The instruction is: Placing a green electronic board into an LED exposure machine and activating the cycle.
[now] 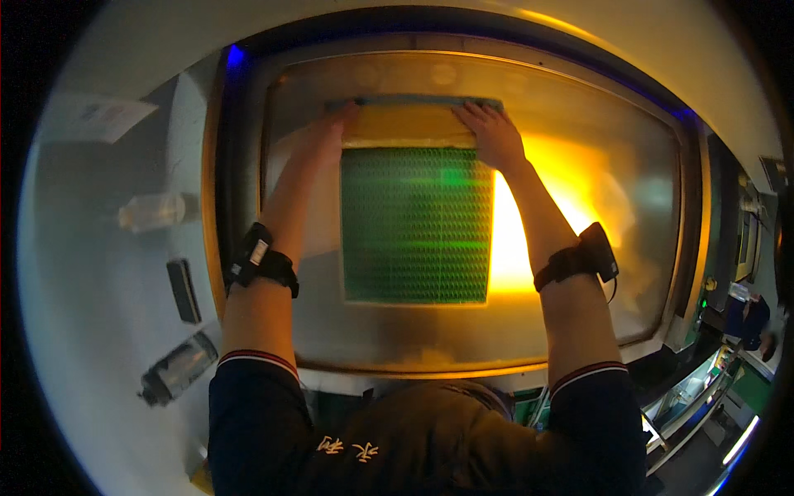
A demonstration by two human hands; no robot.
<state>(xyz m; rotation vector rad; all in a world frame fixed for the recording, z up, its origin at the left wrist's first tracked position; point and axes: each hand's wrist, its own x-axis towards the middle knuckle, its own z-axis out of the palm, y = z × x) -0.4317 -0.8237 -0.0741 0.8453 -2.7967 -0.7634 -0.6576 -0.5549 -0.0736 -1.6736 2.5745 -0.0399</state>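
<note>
A green panel (416, 227) with rows of a small repeating pattern lies flat on the lit, sheet-covered bed (422, 339) in front of me. Along its far edge runs a yellowish, translucent strip (409, 122), bounded at the back by a narrow dark grey-green bar (413, 101). My left hand (335, 131) reaches to the left end of the strip, fingers stretched toward the bar and slightly blurred. At the right end, my right hand (494, 136) rests with its fingers spread over the strip and the bar. Neither palm is visible.
A raised metal frame (688, 215) surrounds the bed. Bright yellow light (529, 231) glows right of the panel. On the white surface at left are a dark bottle (179, 368), a black oblong object (184, 291) and a clear bottle (153, 212). A person (747, 321) appears far right.
</note>
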